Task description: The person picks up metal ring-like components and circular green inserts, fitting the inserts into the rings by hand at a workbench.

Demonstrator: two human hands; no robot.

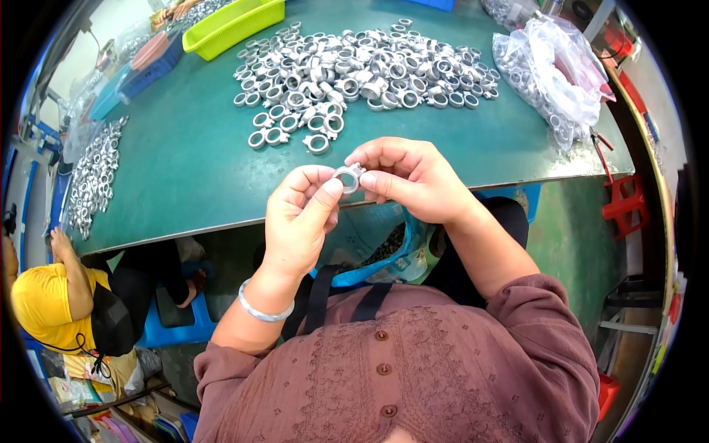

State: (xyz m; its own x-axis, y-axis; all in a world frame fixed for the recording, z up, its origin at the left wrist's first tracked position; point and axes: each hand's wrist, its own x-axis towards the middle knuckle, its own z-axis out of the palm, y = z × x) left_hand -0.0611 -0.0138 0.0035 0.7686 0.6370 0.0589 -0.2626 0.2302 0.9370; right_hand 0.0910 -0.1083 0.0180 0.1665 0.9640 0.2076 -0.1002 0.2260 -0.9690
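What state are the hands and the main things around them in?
Left hand, pinching the metal ring
Right hand, pinching its lugged side
Metal ring, held up between both hands
Ring pile, loose on the table
Yellow-green basket, upright, open
Clear bag, part-full
Blue container, open, below table height

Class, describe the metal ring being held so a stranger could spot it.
On the green table, find the large pile of silvery metal rings. Come down to the wearer's left hand and right hand, by the near edge. The lugged metal ring pinched between them is the one: unlike those in the pile, it is held in the air.
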